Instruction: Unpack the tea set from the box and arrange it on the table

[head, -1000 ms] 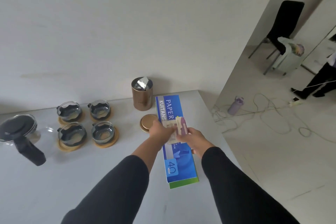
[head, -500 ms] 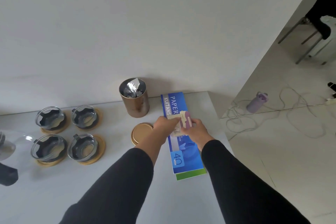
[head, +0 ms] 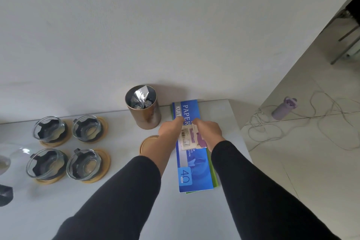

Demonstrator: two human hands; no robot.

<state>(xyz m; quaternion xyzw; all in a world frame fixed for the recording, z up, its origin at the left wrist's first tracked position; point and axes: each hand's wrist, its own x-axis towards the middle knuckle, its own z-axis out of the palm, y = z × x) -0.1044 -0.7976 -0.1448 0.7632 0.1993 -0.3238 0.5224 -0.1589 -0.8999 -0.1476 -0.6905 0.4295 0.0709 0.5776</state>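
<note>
White tabletop [head: 120, 197], four glass cups on wooden coasters [head: 68, 148] arranged; left hand [head: 170, 129] and right hand [head: 208, 131] now further forward, pinching small cream-and-purple packet [head: 191, 138] over blue paper pack [head: 194, 169], nearer placement.

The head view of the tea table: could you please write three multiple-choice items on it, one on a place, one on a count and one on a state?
1. Where does the round gold lid lie?
A. On the copper tin
B. On the table in front of the tin
C. On the floor

2. How many glass cups stand on wooden coasters?
A. Two
B. Three
C. Four

3. What state is the copper tin in?
A. Open, foil bag inside
B. Closed
C. Tipped over

Answers:
1 B, the lid lies flat beside the left hand.
2 C, two rows of two.
3 A, its mouth shows crumpled foil.
</note>
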